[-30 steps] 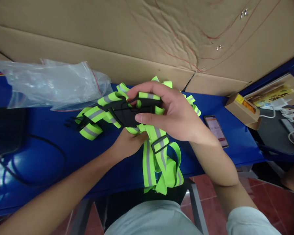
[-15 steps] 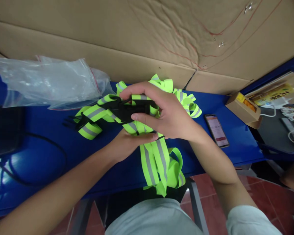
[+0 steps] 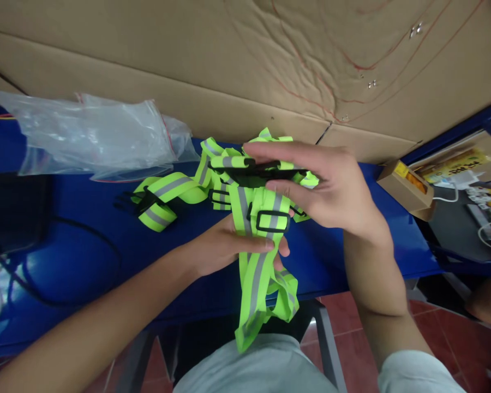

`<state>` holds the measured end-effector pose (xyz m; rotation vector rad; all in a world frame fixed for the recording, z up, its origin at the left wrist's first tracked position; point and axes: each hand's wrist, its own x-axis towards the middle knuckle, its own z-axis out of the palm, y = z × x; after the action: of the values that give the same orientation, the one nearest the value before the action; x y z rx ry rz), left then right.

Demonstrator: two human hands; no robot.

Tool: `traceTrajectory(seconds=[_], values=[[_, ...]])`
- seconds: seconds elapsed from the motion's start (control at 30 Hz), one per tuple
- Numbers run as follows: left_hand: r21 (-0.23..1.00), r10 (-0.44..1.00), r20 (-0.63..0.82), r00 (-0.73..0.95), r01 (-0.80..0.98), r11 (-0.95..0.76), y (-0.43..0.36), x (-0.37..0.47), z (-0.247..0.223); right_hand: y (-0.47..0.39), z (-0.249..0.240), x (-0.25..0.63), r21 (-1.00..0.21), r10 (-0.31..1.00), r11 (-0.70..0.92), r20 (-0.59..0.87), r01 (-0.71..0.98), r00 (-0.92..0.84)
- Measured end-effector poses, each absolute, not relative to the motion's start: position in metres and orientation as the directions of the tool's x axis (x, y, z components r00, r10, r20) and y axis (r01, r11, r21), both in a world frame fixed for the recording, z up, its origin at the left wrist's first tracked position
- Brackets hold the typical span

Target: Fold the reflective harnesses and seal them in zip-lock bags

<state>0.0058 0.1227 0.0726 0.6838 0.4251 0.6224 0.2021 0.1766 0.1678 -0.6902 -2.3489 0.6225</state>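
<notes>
the fluorescent harness (image 3: pixel 256 281) hangs over the blue table (image 3: pixel 319 267): right hand (image 3: pixel 335 191) pinching its black plate (image 3: pixel 245 176), apparently for steadiness; left hand (image 3: pixel 223 245) clasping the straps (image 3: pixel 242 210), probably so they lie together.

On the table (image 3: pixel 319 256), plastic bags (image 3: pixel 94 134) lie left of the main bunch of straps (image 3: pixel 242 210), a box (image 3: pixel 407 188) right.

black plate (image 3: pixel 249 177) partly hidden by right hand (image 3: pixel 333 188), yellow packet (image 3: pixel 450 166) blurred
</notes>
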Motion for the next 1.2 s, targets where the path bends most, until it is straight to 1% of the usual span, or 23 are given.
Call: traceTrajectory(seconds=[0.07,0.17,0.23,0.27,0.37,0.43,0.47,0.5,0.57,0.63,0.67,0.73,0.77,0.8,0.87,0.93,0.97,1.03,1.07,1.13,1.2], values=[[0.679,0.668,-0.183,0.721,-0.398,0.617,0.125,0.004,0.074,0.174,0.154,0.203,-0.48,0.536,0.822,0.472,0.306,-0.7],[0.651,0.696,-0.175,0.697,-0.448,0.613,0.131,0.002,0.073,0.173,0.124,0.207,-0.351,0.44,0.892,0.541,0.283,-0.717],[0.644,0.695,-0.15,0.703,-0.464,0.608,0.134,0.003,0.07,0.173,0.107,0.21,-0.316,0.449,0.892,0.524,0.325,-0.724],[0.65,0.691,-0.154,0.706,-0.455,0.609,0.136,0.003,0.067,0.172,0.101,0.212,-0.32,0.462,0.884,0.502,0.339,-0.731],[0.7,0.737,-0.234,0.634,-0.416,0.58,0.137,0.007,0.061,0.168,0.094,0.217,-0.412,0.476,0.858,0.412,0.307,-0.777],[0.723,0.762,-0.3,0.574,-0.384,0.575,0.136,0.008,0.06,0.165,0.096,0.221,-0.528,0.479,0.811,0.352,0.252,-0.804],[0.724,0.769,-0.316,0.556,-0.382,0.574,0.135,0.008,0.06,0.164,0.098,0.223,-0.599,0.51,0.764,0.334,0.24,-0.793],[0.723,0.774,-0.321,0.546,-0.386,0.573,0.134,0.007,0.061,0.164,0.1,0.225,-0.672,0.563,0.705,0.333,0.229,-0.756],[0.726,0.779,-0.304,0.549,-0.396,0.562,0.132,0.006,0.063,0.165,0.101,0.227,-0.804,0.704,0.56,0.334,0.201,-0.627],[0.75,0.775,-0.274,0.569,-0.378,0.543,0.13,0.005,0.065,0.168,0.099,0.225,-0.907,0.828,0.377,0.24,0.186,-0.507],[0.765,0.77,-0.263,0.581,-0.361,0.533,0.129,0.005,0.066,0.168,0.096,0.222,-0.946,0.862,0.272,0.157,0.178,-0.483],[0.784,0.769,-0.259,0.585,-0.338,0.521,0.128,0.007,0.065,0.168,0.089,0.215,-0.985,0.883,0.073,-0.009,0.157,-0.47],[0.782,0.777,-0.264,0.572,-0.344,0.519,0.129,0.008,0.063,0.168,0.085,0.211,-0.991,0.888,0.017,-0.045,0.13,-0.459],[0.77,0.786,-0.272,0.555,-0.364,0.523,0.129,0.01,0.061,0.166,0.082,0.208,-0.994,0.897,0.002,-0.045,0.106,-0.44],[0.722,0.8,-0.291,0.525,-0.428,0.544,0.131,0.012,0.057,0.163,0.077,0.205,-0.991,0.925,0.07,0.021,0.115,-0.38],[0.687,0.802,-0.298,0.517,-0.468,0.557,0.133,0.014,0.054,0.158,0.075,0.203,-0.949,0.938,0.227,0.153,0.217,-0.31],[0.684,0.801,-0.297,0.519,-0.469,0.558,0.134,0.014,0.053,0.156,0.075,0.203,-0.901,0.926,0.329,0.248,0.283,-0.286],[0.696,0.797,-0.293,0.528,-0.453,0.557,0.135,0.015,0.053,0.152,0.078,0.203,-0.761,0.86,0.51,0.443,0.4,-0.254],[0.701,0.794,-0.29,0.534,-0.446,0.556,0.134,0.015,0.054,0.151,0.079,0.204,-0.692,0.819,0.571,0.519,0.441,-0.244],[0.705,0.796,-0.279,0.538,-0.448,0.55,0.133,0.016,0.055,0.151,0.081,0.205,-0.589,0.742,0.655,0.62,0.474,-0.255],[0.706,0.807,-0.268,0.526,-0.463,0.536,0.132,0.016,0.057,0.154,0.081,0.207,-0.497,0.65,0.745,0.688,0.445,-0.322]])
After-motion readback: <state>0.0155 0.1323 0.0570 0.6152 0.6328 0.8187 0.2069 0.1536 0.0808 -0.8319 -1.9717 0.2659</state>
